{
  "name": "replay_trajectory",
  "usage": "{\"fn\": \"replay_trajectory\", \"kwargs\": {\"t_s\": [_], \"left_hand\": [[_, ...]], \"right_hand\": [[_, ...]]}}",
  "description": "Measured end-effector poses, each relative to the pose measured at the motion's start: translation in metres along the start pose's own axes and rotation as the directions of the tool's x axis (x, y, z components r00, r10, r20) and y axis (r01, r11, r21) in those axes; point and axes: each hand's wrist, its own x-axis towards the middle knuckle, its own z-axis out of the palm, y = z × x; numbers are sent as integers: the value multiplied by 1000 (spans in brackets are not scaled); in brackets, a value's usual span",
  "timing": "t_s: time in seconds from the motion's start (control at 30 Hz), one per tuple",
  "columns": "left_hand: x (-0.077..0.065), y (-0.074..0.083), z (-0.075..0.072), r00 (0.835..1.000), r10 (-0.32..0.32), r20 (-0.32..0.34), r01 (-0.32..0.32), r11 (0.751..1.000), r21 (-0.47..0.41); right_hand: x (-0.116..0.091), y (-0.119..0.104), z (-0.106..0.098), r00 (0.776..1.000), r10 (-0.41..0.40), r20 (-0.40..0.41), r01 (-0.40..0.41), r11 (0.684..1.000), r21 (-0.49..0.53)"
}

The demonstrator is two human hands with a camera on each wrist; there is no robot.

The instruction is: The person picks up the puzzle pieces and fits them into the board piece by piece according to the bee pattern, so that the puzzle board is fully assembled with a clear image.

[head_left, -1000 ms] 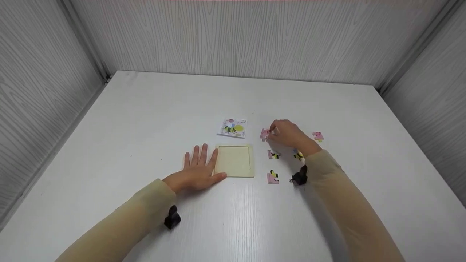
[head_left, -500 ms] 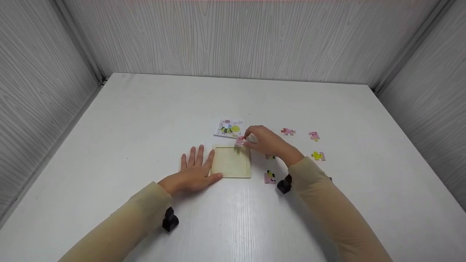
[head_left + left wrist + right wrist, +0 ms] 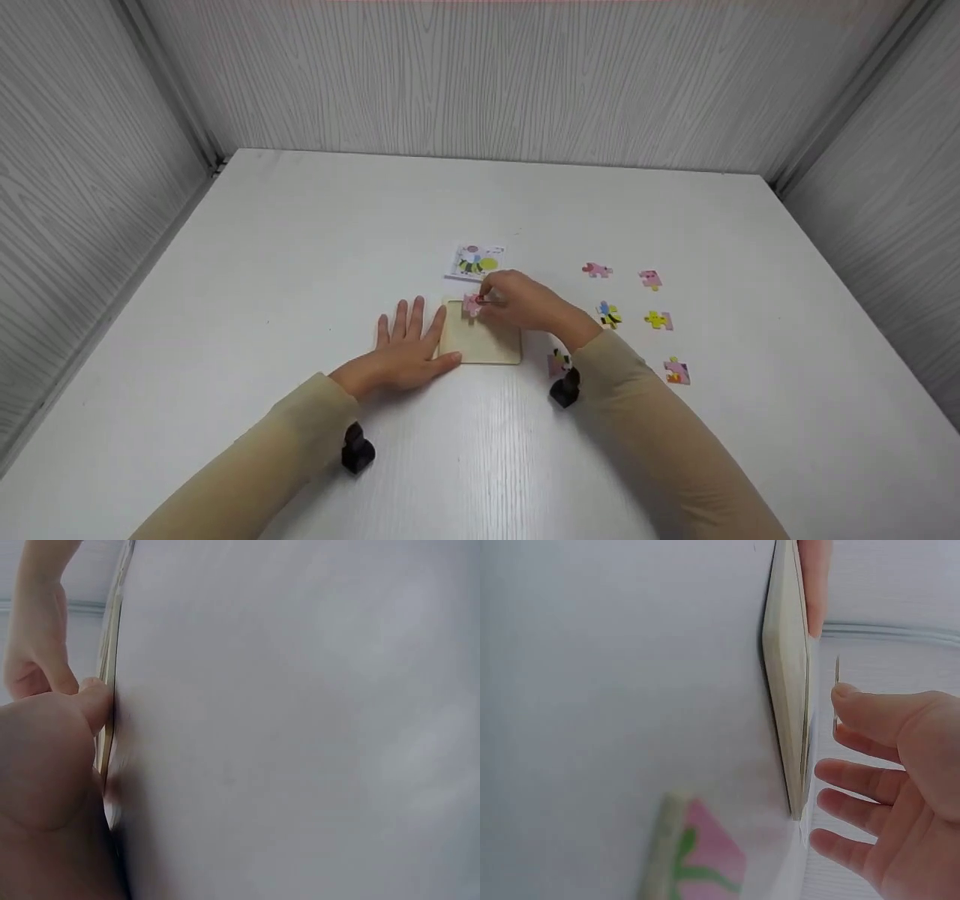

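My right hand [image 3: 529, 300] pinches a pink jigsaw piece [image 3: 472, 304] between thumb and index finger, over the far left part of a shallow wooden puzzle tray [image 3: 484, 346]. From the right wrist view, the piece [image 3: 836, 716] appears as a thin edge, held apart from the tray [image 3: 784, 652], with the other fingers extended. My left hand [image 3: 405, 361] lies flat with fingers spread at the tray's left side. Its thumb [image 3: 94, 701] rests on the tray's near left corner in the left wrist view.
Behind the tray lies a square bee picture [image 3: 472, 264]. Several loose jigsaw pieces lie to the right, including a yellow one [image 3: 658, 320], a blue-and-yellow one [image 3: 609, 315] and a pink one [image 3: 597, 270]. Another piece [image 3: 558, 362] is partly covered by the right wrist's camera.
My right hand has carried the pink jigsaw piece leftward from the loose pieces, past the tray's far right corner, to above its far left part. The left hand has stayed at the tray.
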Motion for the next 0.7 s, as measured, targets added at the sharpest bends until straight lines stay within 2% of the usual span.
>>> {"fn": "replay_trajectory", "kwargs": {"t_s": [0.3, 0.5, 0.7], "left_hand": [[-4, 1, -3, 999, 34, -28, -35, 999, -38], [-2, 0, -2, 996, 41, -74, -44, 998, -44], [-3, -1, -1, 994, 44, -101, -49, 998, -48]], "right_hand": [[7, -6, 8, 1000, -4, 19, 5, 999, -45], [11, -11, 9, 1000, 14, 27, -13, 999, -51], [13, -15, 11, 999, 21, 29, -18, 994, -107]]}}
